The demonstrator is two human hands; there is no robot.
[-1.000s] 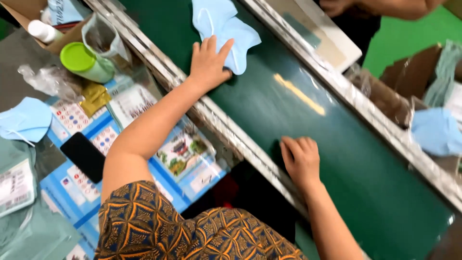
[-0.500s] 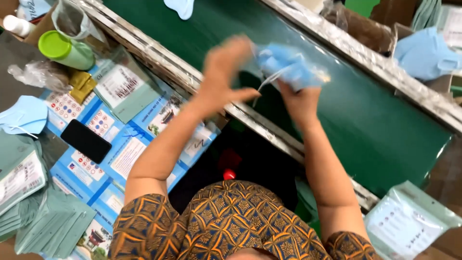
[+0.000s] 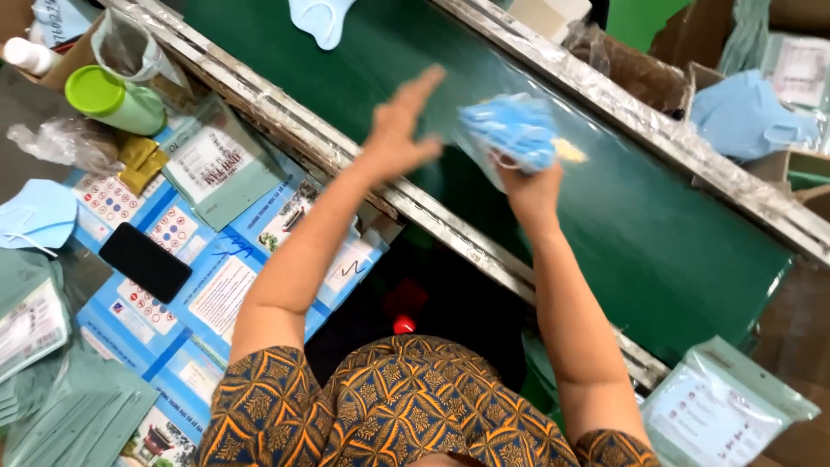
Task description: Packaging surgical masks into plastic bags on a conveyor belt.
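A small bunch of pale blue face masks [image 3: 512,130], crumpled together with white ear loops dangling, is held up blurred in the right hand [image 3: 529,186] above the middle of the green conveyor belt [image 3: 657,233], toward its far edge.

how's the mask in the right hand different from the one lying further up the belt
The masks in the right hand are a bunched, blurred blue stack held above the green belt; the single mask up the belt lies flat, spread out and untouched, partly cut off by the frame edge. Both are light blue.
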